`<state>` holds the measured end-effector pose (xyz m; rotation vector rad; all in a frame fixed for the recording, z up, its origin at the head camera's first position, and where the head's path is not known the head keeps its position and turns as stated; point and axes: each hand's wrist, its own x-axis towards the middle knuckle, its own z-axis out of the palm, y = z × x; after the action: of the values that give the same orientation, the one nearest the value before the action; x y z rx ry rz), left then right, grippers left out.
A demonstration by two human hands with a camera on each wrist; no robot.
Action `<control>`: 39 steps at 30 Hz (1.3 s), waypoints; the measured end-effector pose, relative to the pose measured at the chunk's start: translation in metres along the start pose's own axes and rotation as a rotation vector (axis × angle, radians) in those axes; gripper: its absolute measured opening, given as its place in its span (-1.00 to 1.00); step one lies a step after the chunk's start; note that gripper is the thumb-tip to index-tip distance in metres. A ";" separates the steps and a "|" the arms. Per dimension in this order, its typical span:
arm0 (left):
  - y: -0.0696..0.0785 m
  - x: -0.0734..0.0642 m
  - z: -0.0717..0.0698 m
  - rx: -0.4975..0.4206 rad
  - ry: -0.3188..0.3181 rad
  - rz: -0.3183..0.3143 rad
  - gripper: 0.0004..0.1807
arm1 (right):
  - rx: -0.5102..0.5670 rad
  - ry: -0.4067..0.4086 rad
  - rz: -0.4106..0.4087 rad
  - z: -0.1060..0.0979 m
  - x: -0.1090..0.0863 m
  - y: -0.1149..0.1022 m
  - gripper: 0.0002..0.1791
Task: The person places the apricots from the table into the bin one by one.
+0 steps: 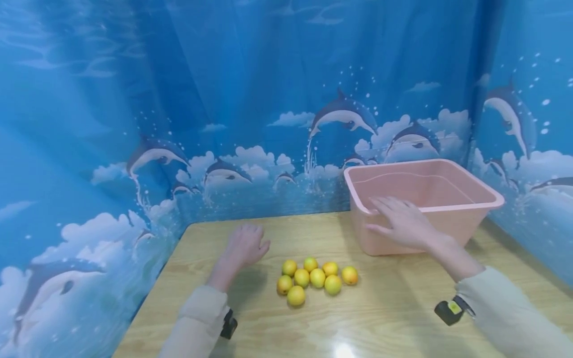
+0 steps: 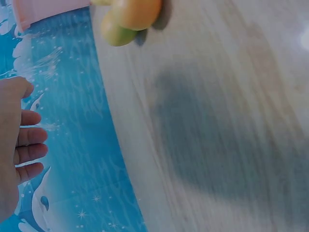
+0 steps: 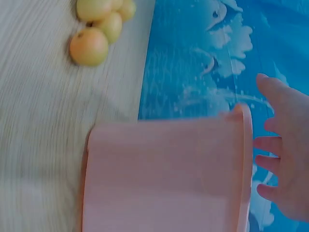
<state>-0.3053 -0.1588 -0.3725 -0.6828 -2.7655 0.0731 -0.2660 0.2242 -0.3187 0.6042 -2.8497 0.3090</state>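
Observation:
A cluster of several small round yellow-orange fruits point(image 1: 317, 278) lies on the wooden table in front of me. To the left of them, above the table, my left hand point(image 1: 243, 244) holds nothing, its fingers loosely bent. My right hand point(image 1: 400, 223), with fingers extended and spread, is at the near left rim of a pink plastic bin point(image 1: 465, 221). Nothing is in that hand. In the right wrist view the fingers point(image 3: 268, 144) point toward the bin's rim point(image 3: 245, 169), and fruits point(image 3: 89, 47) sit beyond the bin. The left wrist view shows part of the fruit group point(image 2: 136, 12) at the top.
The bin stands at the back right of the light wooden table point(image 1: 188, 288). A blue curtain point(image 1: 268, 74) printed with dolphins and clouds hangs behind the table and along both sides. Each wrist wears a small black device point(image 1: 449, 312).

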 end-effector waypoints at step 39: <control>0.044 0.008 0.049 -0.007 -0.338 0.058 -0.34 | -0.134 -0.034 0.120 -0.019 -0.068 0.093 -0.08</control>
<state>-0.3066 -0.1148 -0.4225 -0.8198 -3.0668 0.2091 -0.2411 0.3375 -0.3323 0.4177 -2.9159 0.1267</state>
